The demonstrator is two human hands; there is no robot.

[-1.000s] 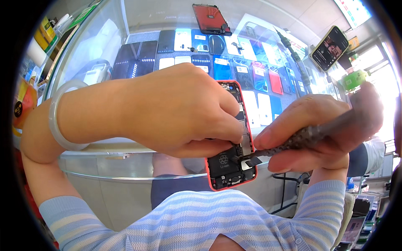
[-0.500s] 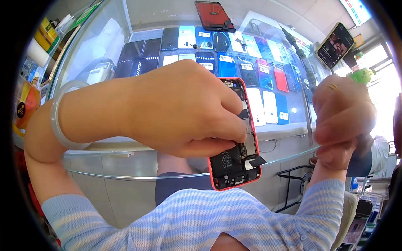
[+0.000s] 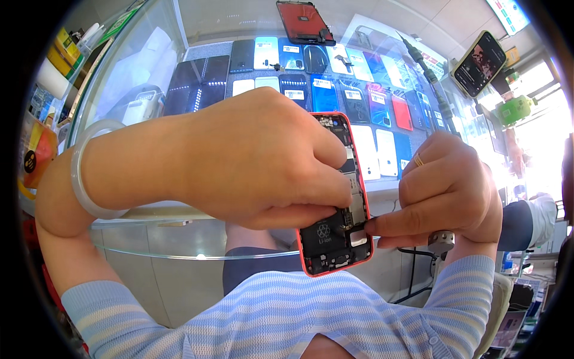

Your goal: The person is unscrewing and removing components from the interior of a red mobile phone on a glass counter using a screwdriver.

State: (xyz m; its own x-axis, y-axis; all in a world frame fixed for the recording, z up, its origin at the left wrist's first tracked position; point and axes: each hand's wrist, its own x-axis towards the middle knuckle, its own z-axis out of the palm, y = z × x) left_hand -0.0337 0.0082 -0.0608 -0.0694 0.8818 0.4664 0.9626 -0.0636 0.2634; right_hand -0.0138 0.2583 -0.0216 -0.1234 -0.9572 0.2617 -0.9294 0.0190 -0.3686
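Note:
An opened smartphone [image 3: 324, 235] with a red frame stands tilted in front of me, its black battery and circuit boards bare. My left hand [image 3: 269, 161] is closed on it, the fingers curled over its middle and covering its upper left part. At the phone's right edge, beside a small whitish plate [image 3: 358, 239], the thumb and fingertips of my right hand [image 3: 448, 191] are pinched together. What they grip is hidden. A round grey knob-like end [image 3: 441, 241] shows just under that hand; whether I hold it, I cannot tell.
A glass display case [image 3: 239, 210] holding several phones [image 3: 324, 94] lies beyond my hands. On its glass are a red-backed screen part [image 3: 302, 24], a dark rod-like tool [image 3: 427, 75] and a propped phone [image 3: 479, 64] playing video. A green bottle [image 3: 515, 110] stands at the right.
My right hand has come in from the far right to the phone's right edge. The black flap that stuck out there no longer shows. My left hand and the phone have hardly moved.

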